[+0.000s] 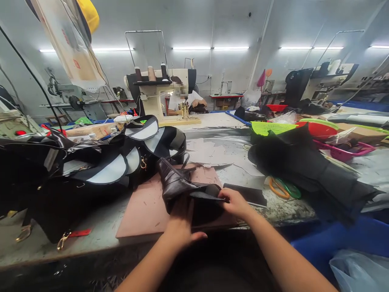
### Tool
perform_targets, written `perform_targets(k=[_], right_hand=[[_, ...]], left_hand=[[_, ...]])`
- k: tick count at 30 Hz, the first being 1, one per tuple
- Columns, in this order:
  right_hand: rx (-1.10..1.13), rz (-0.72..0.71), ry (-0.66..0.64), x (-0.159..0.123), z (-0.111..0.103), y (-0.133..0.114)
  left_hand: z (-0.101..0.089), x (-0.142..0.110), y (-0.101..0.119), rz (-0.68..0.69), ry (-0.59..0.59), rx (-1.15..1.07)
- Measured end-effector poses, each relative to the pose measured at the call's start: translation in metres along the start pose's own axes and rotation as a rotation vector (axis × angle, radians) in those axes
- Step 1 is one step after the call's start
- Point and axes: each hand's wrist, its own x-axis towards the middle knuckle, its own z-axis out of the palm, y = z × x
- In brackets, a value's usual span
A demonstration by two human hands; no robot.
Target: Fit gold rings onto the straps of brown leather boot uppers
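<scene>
A dark brown leather bag piece [176,182] lies on a pinkish work board [142,211] at the front of the table. My left hand [182,227] is closed around its lower part, fingers wrapped under the leather. My right hand [235,202] pinches the edge of a dark flap [206,195] of the same piece, just right of the left hand. A flat black rectangle [247,194] lies beside my right hand.
A heap of black and grey bag parts [91,170] fills the left of the table. Black fabric [304,166] and orange-green scissors [284,188] lie to the right. Green and red baskets [319,129] stand behind. A sewing machine [158,93] and a seated person [185,101] are farther back.
</scene>
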Motion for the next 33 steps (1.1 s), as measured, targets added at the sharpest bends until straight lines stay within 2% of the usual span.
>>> perform_targets(k=[5, 9, 13, 18, 23, 27, 33], right_hand=[[0.055, 0.089, -0.032, 0.007, -0.005, 0.011], [0.073, 0.134, -0.043, 0.011, -0.003, 0.009], [0.152, 0.191, -0.094, 0.015, -0.011, 0.011], [0.196, 0.271, -0.189, 0.024, -0.014, 0.024], [0.138, 0.289, -0.239, 0.031, -0.009, 0.032], [0.055, 0.265, -0.151, 0.029, -0.005, 0.031], [-0.037, 0.225, 0.074, 0.019, -0.004, 0.027]], left_hand=[[-0.003, 0.000, 0.000, 0.011, -0.025, 0.019], [0.006, -0.004, 0.007, 0.160, 0.050, 0.014], [0.005, -0.005, 0.016, 0.226, 0.016, 0.014], [-0.011, 0.008, 0.026, 0.215, -0.070, -0.055], [-0.009, 0.023, 0.032, 0.257, -0.072, -0.048], [-0.010, 0.035, 0.034, 0.296, -0.123, -0.116], [-0.020, 0.054, 0.034, 0.232, -0.207, -0.217]])
